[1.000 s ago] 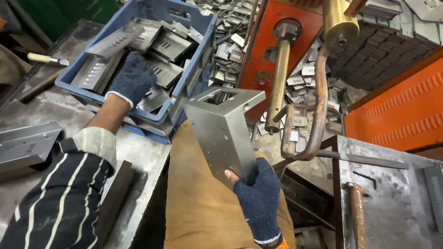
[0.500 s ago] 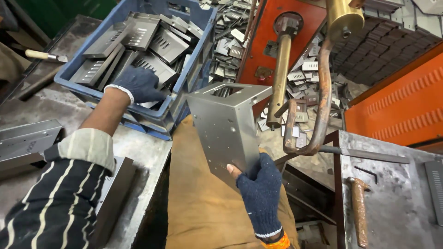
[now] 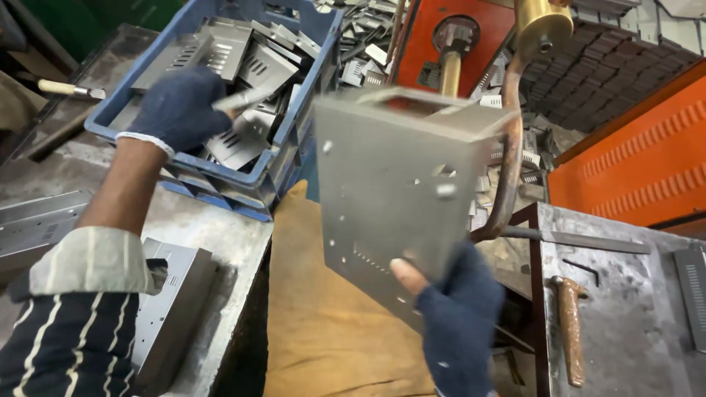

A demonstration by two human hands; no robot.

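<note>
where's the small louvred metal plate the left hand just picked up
In the head view, upper left: the small louvred metal plate is pinched in the gloved left hand, just above the blue plastic crate of similar plates, left of the folded grey sheet-metal box held by the right hand.

Motion blurs the metal housing (image 3: 401, 198); the right hand (image 3: 460, 323) is cut off below.

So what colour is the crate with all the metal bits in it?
Blue. The plastic crate shows best in the head view, where the left hand lifts a small metal plate from it.
</note>
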